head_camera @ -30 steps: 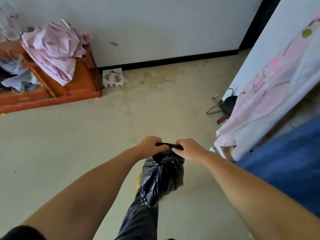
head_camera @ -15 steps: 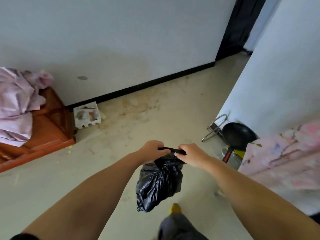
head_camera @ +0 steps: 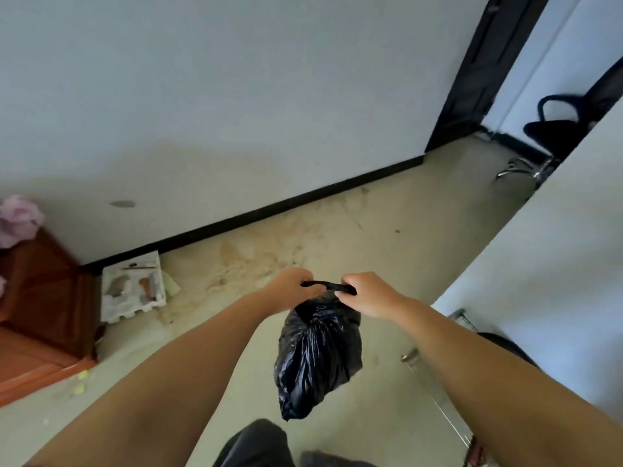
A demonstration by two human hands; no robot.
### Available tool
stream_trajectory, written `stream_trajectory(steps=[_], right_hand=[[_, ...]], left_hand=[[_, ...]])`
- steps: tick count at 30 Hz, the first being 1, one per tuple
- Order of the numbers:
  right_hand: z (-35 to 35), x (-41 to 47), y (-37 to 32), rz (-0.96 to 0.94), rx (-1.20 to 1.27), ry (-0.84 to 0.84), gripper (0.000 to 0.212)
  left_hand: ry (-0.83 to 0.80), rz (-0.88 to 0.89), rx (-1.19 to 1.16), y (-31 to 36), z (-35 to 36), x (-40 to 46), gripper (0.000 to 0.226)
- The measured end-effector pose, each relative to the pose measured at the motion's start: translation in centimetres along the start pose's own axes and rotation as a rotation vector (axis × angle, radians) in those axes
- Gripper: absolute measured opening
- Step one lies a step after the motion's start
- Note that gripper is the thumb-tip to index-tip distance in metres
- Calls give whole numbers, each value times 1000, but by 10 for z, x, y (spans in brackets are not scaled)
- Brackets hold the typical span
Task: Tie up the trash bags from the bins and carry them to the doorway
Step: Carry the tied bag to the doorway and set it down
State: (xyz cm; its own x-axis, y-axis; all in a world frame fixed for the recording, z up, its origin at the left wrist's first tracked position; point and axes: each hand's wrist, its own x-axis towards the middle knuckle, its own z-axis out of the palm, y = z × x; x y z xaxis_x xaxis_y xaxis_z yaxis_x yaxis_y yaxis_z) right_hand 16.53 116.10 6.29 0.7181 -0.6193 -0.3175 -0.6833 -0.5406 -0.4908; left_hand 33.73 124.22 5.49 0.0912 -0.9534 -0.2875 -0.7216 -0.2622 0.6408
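Our left hand [head_camera: 292, 287] and right hand [head_camera: 365, 294] each had the fingers curled tight round one end of the twisted black strip at the neck of the trash bag [head_camera: 317, 352], the strip pulled taut between the two fists. The bag itself hung free below them, clear of the floor [head_camera: 371, 237], its neck gathered shut. We judged the knot to be at its tightening. Next we needed to carry the bag to the dark-framed doorway [head_camera: 478, 96] at upper right, along the bare floor beside the wall.
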Motion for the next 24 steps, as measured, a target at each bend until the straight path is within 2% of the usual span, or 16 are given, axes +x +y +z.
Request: stream_trajectory(steps=[10, 15, 19, 24], right_hand=[[-93, 206, 60, 103, 74, 137, 28], [-145, 287, 80, 186, 146, 208, 25], [-181, 334, 111, 243, 148, 232, 25], [-230, 394, 169, 302, 163, 254, 25]], left_hand=[[-122, 92, 84, -18, -100, 241, 34], [-194, 165, 242, -15, -153, 359, 35], [-240, 236, 335, -1, -171, 441, 40], [-286, 277, 333, 28, -181, 541, 40]])
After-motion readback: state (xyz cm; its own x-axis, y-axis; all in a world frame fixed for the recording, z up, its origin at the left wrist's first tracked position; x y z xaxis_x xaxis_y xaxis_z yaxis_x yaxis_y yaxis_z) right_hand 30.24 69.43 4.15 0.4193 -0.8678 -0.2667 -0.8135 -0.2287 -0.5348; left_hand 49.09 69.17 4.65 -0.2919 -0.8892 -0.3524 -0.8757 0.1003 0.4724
